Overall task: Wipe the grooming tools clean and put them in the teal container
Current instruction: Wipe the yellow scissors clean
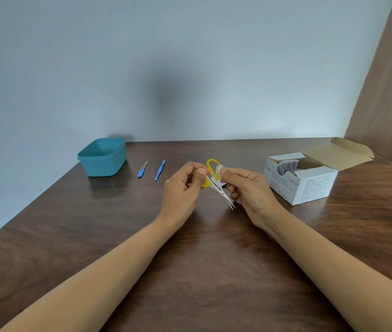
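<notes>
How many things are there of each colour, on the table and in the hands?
Blue: 2, short tool, long tool
Teal: 1, container
Yellow: 1, scissors, in the left hand
White: 2, swab box, and wipe in the right hand
Total: 6

Left hand (pixel 185 185) holds yellow scissors (pixel 214 178) by a handle. Right hand (pixel 247 188) pinches a white wipe (pixel 219 169) on them. Both hover above the desk (pixel 190 259).
</notes>
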A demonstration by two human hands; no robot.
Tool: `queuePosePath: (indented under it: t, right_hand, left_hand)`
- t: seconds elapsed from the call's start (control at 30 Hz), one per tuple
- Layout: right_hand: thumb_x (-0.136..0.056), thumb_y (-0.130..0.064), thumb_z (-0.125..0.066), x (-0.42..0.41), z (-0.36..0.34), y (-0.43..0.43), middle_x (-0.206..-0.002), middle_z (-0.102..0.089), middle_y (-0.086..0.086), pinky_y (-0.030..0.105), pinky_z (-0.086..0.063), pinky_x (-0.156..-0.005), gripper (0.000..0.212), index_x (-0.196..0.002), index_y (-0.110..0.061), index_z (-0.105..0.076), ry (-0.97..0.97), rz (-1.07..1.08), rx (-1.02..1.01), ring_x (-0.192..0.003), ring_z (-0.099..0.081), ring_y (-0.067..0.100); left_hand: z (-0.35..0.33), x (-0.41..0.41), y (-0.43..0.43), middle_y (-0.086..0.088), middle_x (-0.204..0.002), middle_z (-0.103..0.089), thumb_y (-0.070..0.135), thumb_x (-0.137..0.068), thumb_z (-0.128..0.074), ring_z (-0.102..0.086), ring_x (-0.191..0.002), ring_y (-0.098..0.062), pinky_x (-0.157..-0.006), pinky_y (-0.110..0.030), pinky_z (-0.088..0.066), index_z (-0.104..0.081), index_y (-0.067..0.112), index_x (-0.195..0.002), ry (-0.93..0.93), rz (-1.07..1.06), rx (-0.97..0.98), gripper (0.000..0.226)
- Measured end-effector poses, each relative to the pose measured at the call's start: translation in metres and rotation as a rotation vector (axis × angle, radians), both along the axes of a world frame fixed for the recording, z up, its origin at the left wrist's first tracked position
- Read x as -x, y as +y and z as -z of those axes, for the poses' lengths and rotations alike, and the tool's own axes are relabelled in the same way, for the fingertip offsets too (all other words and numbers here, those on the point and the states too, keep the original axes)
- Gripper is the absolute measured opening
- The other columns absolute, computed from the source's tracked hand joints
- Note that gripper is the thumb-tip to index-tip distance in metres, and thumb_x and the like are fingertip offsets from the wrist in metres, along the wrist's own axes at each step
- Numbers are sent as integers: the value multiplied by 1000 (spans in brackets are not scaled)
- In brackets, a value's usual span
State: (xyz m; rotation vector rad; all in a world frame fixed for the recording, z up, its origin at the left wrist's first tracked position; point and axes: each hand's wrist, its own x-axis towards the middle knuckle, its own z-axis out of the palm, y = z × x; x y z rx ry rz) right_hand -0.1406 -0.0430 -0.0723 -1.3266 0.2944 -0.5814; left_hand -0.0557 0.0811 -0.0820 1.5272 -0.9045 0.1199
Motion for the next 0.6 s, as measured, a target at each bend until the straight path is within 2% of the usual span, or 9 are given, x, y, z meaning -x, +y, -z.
queuePosePath:
  t: [0.07, 0.13, 0.3, 0.6]
  right_hand:
    - [-81, -21, -72, 0, 1, -1, -56, -54, -4, 18, -31, -52, 11, -75, -12, -74, 21, -7, 40, -53, -37, 8]
    - [-81, -20, -72, 1, 2, -1, -54, -50, -2, 19, -30, -52, 10, -75, -12, -76, 51, -39, 108, -52, -37, 8]
    - [-79, -18, -72, 4, -2, -2, -63, -56, 2, 20, -32, -55, 16, -88, -4, -76, 151, -122, 187, -53, -41, 5]
    - [-81, -15, -71, 6, -8, -3, -57, -61, -5, 17, -34, -54, 8, -83, -8, -75, 209, -171, 190, -52, -43, 4]
  left_hand:
    - [0, -2, 0, 11, -69, -63, 26, -97, -52, -57, -67, -4, -66, -19, -48, -65, 22, -88, 38, -2, 21, 17]
    - [0, -3, -1, 13, -65, -60, 23, -97, -52, -56, -65, -2, -67, -19, -48, -64, 25, -85, 73, -11, 48, 17]
    - [-1, -4, 0, 8, -69, -58, 22, -98, -51, -52, -64, -2, -64, -13, -46, -63, 28, -83, 98, -35, 80, 20]
    - [-3, -4, 1, 8, -68, -58, 19, -98, -51, -53, -61, 3, -63, -11, -47, -64, 20, -87, 110, -85, 97, 17]
